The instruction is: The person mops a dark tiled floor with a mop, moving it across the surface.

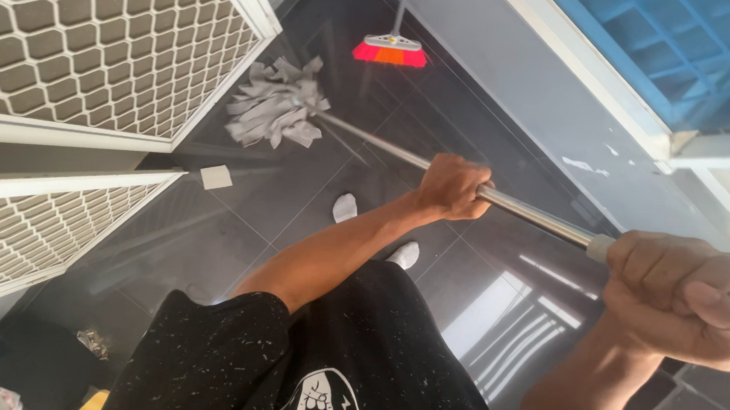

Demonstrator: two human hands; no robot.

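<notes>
Both hands grip one mop (369, 141), whose metal handle runs in a long slant from the near right to the far left of the scene. The left hand (452, 188) is clenched around the bare steel part of the handle about midway along it, knuckles up, the forearm reaching out from a black speckled T-shirt (226, 349). The right hand (688, 296) is clenched around the near end of the handle, just past a pale collar (599, 247) on the shaft, and fills the near right corner of the view.

The mop head (276, 105), a bundle of grey cloth strips, lies spread on the dark glossy tiled floor (297, 200) at the far left, close to the foot of a white-framed door with a honeycomb mesh panel (94, 32). A second mesh panel (30, 224) stands nearer on the left. Two feet in white socks (345, 207) show on the floor below the left forearm.

Farther off, beyond the mop head, a broom with red and orange bristles (390, 54) stands on the floor, apart from the mop. A small pale square piece (216, 177) lies on the floor by the door frame. On the right runs a grey wall (544, 98) with a white window frame above it.
</notes>
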